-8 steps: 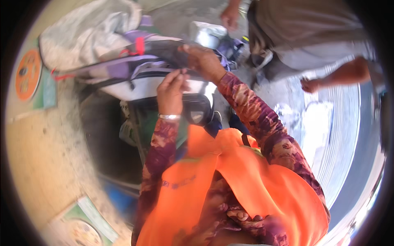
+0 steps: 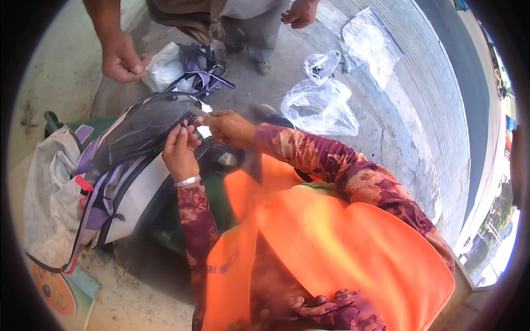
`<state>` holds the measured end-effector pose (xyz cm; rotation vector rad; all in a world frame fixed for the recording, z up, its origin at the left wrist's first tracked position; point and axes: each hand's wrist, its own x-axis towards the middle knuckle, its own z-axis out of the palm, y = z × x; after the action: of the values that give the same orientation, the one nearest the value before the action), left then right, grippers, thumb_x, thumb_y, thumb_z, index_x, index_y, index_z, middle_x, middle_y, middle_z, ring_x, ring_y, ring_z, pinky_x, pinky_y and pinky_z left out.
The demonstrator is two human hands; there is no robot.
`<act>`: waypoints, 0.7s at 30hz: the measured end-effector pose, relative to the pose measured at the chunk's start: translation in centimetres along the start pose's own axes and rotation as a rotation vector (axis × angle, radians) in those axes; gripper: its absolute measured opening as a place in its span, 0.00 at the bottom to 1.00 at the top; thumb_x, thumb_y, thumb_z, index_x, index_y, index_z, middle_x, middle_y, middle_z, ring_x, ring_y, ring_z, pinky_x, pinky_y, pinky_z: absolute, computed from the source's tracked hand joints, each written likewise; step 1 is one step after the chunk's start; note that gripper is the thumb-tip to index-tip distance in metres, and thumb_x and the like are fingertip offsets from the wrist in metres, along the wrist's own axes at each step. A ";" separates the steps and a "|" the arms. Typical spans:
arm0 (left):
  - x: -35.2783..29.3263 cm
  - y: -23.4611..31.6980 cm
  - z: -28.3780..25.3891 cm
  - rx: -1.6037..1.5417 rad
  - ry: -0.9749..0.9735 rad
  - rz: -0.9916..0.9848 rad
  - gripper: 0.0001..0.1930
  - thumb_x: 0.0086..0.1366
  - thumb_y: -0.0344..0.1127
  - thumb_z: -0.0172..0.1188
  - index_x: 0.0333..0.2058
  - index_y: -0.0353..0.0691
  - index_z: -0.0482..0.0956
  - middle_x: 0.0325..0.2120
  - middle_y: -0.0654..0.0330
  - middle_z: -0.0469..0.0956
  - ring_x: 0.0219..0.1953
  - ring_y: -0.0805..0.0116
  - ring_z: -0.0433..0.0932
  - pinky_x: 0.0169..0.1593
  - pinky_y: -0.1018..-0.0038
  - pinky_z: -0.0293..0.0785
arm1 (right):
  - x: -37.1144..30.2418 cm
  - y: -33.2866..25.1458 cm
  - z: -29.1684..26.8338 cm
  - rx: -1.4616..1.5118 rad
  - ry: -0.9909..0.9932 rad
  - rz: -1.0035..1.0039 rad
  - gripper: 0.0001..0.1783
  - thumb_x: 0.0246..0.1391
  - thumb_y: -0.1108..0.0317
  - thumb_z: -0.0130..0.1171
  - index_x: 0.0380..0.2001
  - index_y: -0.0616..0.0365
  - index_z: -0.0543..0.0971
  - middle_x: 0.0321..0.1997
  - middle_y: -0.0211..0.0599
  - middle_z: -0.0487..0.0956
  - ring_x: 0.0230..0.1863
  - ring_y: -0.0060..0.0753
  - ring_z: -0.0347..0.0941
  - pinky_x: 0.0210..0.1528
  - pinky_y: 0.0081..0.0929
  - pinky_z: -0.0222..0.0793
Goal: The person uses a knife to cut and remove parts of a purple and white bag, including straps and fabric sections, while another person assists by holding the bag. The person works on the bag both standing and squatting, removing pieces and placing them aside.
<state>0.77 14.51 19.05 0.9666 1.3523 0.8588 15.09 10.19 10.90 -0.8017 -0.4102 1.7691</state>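
A large bag [image 2: 130,207] of white fabric and black mesh, with purple trim and a red tag, lies across the left. My left hand [image 2: 181,151], a silver bracelet at its wrist, is closed in a pinch on the dark edging at the bag's near right end. Close beside it, my right hand [image 2: 229,128] is closed on a thin, flat grey strip that points at the same edging. Whether the strip is a blade is too small to tell. My fingertips hide part of the edging.
A person stands across from me, one hand [image 2: 122,58] over a white and purple bundle [image 2: 171,69], the other hand [image 2: 301,14] hanging. Clear plastic bags [image 2: 323,105] lie on the concrete floor [image 2: 381,143]. Something dark green [image 2: 171,234] is under the bag.
My view has swung to the right, so the bag sits further left and lower. My hands stay together at its edge. The person's hand now hangs over the bundle.
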 end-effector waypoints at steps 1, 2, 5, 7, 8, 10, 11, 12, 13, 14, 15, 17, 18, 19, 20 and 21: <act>-0.5 0.3 0.4 -0.006 -0.023 -0.002 0.12 0.69 0.31 0.58 0.48 0.32 0.79 0.34 0.59 0.82 0.30 0.76 0.78 0.33 0.79 0.77 | -3.1 0.6 -1.3 -0.407 0.021 -0.172 0.14 0.55 0.68 0.63 0.44 0.59 0.79 0.22 0.31 0.69 0.22 0.28 0.64 0.26 0.28 0.61; -1.0 0.3 0.7 0.024 -0.006 -0.086 0.12 0.68 0.31 0.59 0.47 0.32 0.79 0.35 0.58 0.82 0.30 0.76 0.78 0.33 0.79 0.78 | -6.7 1.8 -2.5 -0.811 0.029 -0.309 0.18 0.53 0.72 0.62 0.49 0.58 0.78 0.25 0.35 0.73 0.24 0.33 0.69 0.28 0.29 0.66; 0.5 0.2 3.2 -0.012 -0.112 -0.045 0.12 0.68 0.32 0.59 0.47 0.32 0.80 0.35 0.57 0.83 0.31 0.74 0.80 0.34 0.78 0.79 | -11.5 4.8 -7.2 -0.265 0.280 0.098 0.10 0.56 0.67 0.63 0.39 0.61 0.79 0.21 0.26 0.64 0.20 0.22 0.59 0.21 0.25 0.53; 1.8 -0.7 5.8 0.081 -0.159 -0.071 0.12 0.67 0.31 0.60 0.46 0.32 0.80 0.36 0.56 0.83 0.31 0.72 0.82 0.33 0.78 0.81 | -13.8 6.2 -10.8 -0.050 0.353 0.208 0.10 0.58 0.65 0.62 0.36 0.62 0.79 0.20 0.22 0.60 0.19 0.19 0.55 0.20 0.23 0.49; 2.4 -1.5 7.3 0.127 -0.236 -0.102 0.12 0.66 0.30 0.61 0.46 0.32 0.80 0.35 0.56 0.83 0.30 0.72 0.82 0.32 0.77 0.81 | -14.7 6.7 -12.4 0.029 0.403 0.227 0.10 0.58 0.65 0.62 0.36 0.62 0.79 0.19 0.22 0.60 0.19 0.19 0.54 0.20 0.23 0.49; 3.1 -4.3 11.7 0.239 -0.332 -0.179 0.12 0.65 0.29 0.61 0.46 0.32 0.80 0.34 0.55 0.83 0.28 0.71 0.82 0.31 0.77 0.81 | -16.4 6.8 -15.1 0.233 0.545 0.289 0.11 0.59 0.64 0.61 0.37 0.62 0.79 0.18 0.22 0.59 0.18 0.19 0.53 0.21 0.23 0.50; 3.1 -6.3 14.5 0.299 -0.379 -0.223 0.12 0.65 0.28 0.61 0.46 0.32 0.80 0.33 0.55 0.83 0.28 0.71 0.82 0.31 0.76 0.81 | -17.3 6.6 -16.2 0.368 0.633 0.328 0.11 0.60 0.64 0.60 0.37 0.62 0.79 0.18 0.22 0.58 0.18 0.19 0.52 0.21 0.22 0.50; 3.1 -8.5 17.4 0.320 -0.414 -0.264 0.11 0.65 0.28 0.61 0.45 0.31 0.80 0.32 0.55 0.83 0.27 0.71 0.82 0.30 0.76 0.81 | -18.2 6.4 -17.2 0.378 0.666 0.317 0.10 0.60 0.64 0.60 0.37 0.61 0.79 0.19 0.20 0.58 0.18 0.18 0.51 0.22 0.21 0.50; 2.9 -10.8 20.1 0.338 -0.456 -0.309 0.11 0.64 0.28 0.61 0.45 0.31 0.80 0.31 0.55 0.83 0.27 0.71 0.82 0.30 0.75 0.81 | -19.1 6.2 -17.9 0.399 0.695 0.304 0.10 0.60 0.64 0.60 0.37 0.61 0.78 0.19 0.19 0.57 0.18 0.16 0.50 0.22 0.20 0.49; 2.7 -13.1 22.6 0.330 -0.489 -0.362 0.11 0.65 0.28 0.61 0.45 0.31 0.80 0.33 0.55 0.83 0.28 0.71 0.82 0.31 0.76 0.81 | -20.2 6.1 -18.7 0.421 0.713 0.281 0.10 0.61 0.64 0.60 0.37 0.60 0.78 0.20 0.18 0.56 0.18 0.14 0.49 0.22 0.19 0.49; 2.6 -15.3 25.3 0.309 -0.538 -0.402 0.10 0.67 0.29 0.60 0.45 0.31 0.79 0.34 0.56 0.83 0.29 0.72 0.82 0.33 0.77 0.81 | -21.3 6.1 -19.5 0.483 0.730 0.255 0.10 0.61 0.64 0.59 0.37 0.60 0.78 0.20 0.18 0.56 0.18 0.15 0.49 0.22 0.19 0.49; 2.5 -19.5 30.4 0.343 -0.564 -0.452 0.10 0.66 0.28 0.59 0.45 0.31 0.78 0.33 0.55 0.83 0.30 0.71 0.82 0.33 0.76 0.81 | -23.6 6.6 -21.1 0.605 0.740 0.182 0.10 0.61 0.64 0.59 0.37 0.61 0.77 0.20 0.18 0.56 0.18 0.15 0.50 0.22 0.19 0.50; 2.4 -21.4 32.7 0.357 -0.575 -0.467 0.10 0.66 0.28 0.59 0.45 0.30 0.78 0.33 0.55 0.83 0.30 0.70 0.82 0.33 0.76 0.82 | -24.6 6.9 -22.0 0.629 0.783 0.192 0.11 0.64 0.64 0.55 0.39 0.62 0.77 0.18 0.17 0.57 0.17 0.15 0.50 0.22 0.20 0.51; 2.3 -23.2 34.9 0.372 -0.584 -0.482 0.11 0.66 0.27 0.59 0.45 0.30 0.78 0.33 0.55 0.83 0.30 0.70 0.82 0.33 0.76 0.82 | -25.7 7.5 -22.8 0.673 0.817 0.168 0.11 0.64 0.64 0.55 0.39 0.62 0.77 0.18 0.17 0.56 0.17 0.15 0.50 0.22 0.20 0.51; 2.3 -24.9 37.0 0.394 -0.598 -0.503 0.11 0.67 0.27 0.58 0.46 0.30 0.77 0.34 0.55 0.82 0.30 0.69 0.82 0.34 0.74 0.82 | -27.1 8.2 -23.7 0.720 0.844 0.147 0.11 0.64 0.64 0.55 0.39 0.61 0.77 0.18 0.17 0.56 0.17 0.14 0.50 0.22 0.19 0.50; 2.3 -26.3 38.9 0.411 -0.603 -0.504 0.11 0.67 0.27 0.58 0.47 0.29 0.77 0.34 0.54 0.82 0.31 0.69 0.82 0.34 0.74 0.82 | -28.5 8.9 -24.5 0.766 0.856 0.108 0.11 0.64 0.64 0.56 0.39 0.61 0.77 0.18 0.17 0.56 0.17 0.14 0.50 0.21 0.19 0.50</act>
<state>38.45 4.11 -7.03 1.0188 1.1688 -0.1062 30.83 -22.18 -3.12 -0.9146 0.8391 1.3359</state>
